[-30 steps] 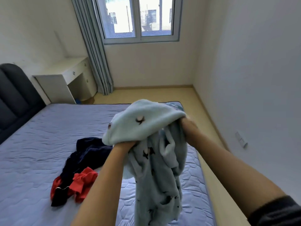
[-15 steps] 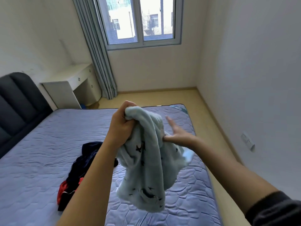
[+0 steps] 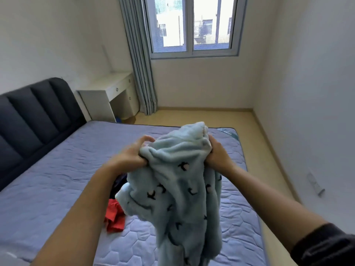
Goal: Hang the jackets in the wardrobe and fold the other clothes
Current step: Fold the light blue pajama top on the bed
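Fingers grip the fleece garment, hanging vertically.

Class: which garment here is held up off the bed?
The pale blue patterned fleece, gripped by the left hand and right hand; the red garment and dark garment lie on the mattress.

Garment hangs over mattress, left hand gripping its upper left, right hand its upper right. Clothes pile on mattress, left of and partly behind garment. Headboard left of mattress; desk beyond it, then curtain and window rightward.
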{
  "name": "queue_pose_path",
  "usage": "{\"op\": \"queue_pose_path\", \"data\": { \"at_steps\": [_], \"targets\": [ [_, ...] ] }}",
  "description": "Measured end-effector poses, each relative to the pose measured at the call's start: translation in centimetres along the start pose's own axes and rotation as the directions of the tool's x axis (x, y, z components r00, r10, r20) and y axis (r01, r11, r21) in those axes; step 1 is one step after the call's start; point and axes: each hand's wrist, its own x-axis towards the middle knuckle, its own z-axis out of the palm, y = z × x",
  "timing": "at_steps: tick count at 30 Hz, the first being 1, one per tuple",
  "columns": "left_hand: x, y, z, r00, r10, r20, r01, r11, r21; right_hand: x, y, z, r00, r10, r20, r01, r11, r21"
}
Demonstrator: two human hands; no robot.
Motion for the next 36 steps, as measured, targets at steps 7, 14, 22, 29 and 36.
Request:
{"op": "queue_pose_path", "data": {
  "at_steps": [7,14,22,29,36],
  "targets": [
    [-0.9,1.7,4.8,0.954,-0.152,0.257,0.295,0.613,-0.733,-1.0,-4.8,1.6,0.961,-0.268,-0.069,0.271,0.961,0.055],
    [0.0,5.1,2.4,0.987,0.018,-0.161,-0.104,0.834,-0.541,-2.5,-4.1,-3.6,0.710,0.020,0.704,-0.210,0.960,0.184],
    [-0.3,8.0,0.0,0.976,0.216,-0.023,-0.188,0.790,-0.584,-4.1,-4.4,-2.6,0.862,0.222,0.456,-0.300,0.948,0.105],
    [-0.9,3.4,-5.9,0.967,0.208,-0.150,-0.191,0.974,0.119,-3.9,-7.4,-2.8,0.982,0.190,0.000,-0.184,0.947,0.262],
    [-2.1,2.2,-9.0,0.897,0.261,-0.356,-0.084,0.893,0.443,-1.8,-12.2,-4.0,0.995,-0.061,0.077,0.052,0.992,0.116]
  ]
}}
